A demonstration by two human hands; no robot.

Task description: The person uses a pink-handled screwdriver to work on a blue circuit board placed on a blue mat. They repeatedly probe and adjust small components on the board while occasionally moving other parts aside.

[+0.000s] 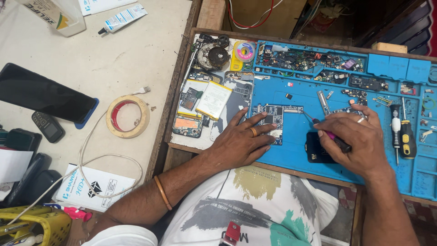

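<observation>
Head view: left hand (pixel 241 143) fingers spread flat on circuit board (pixel 274 119); right hand (pixel 359 136) fingers pinching slim screwdriver (pixel 328 135).

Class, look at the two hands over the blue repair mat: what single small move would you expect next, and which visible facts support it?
Probably a slight push of the screwdriver tip onto the circuit board. The left hand lies flat on the board, pinning it to the blue mat, while the right hand grips the tool aimed at the board's right edge. Whether the tip touches yet is unclear.
</observation>
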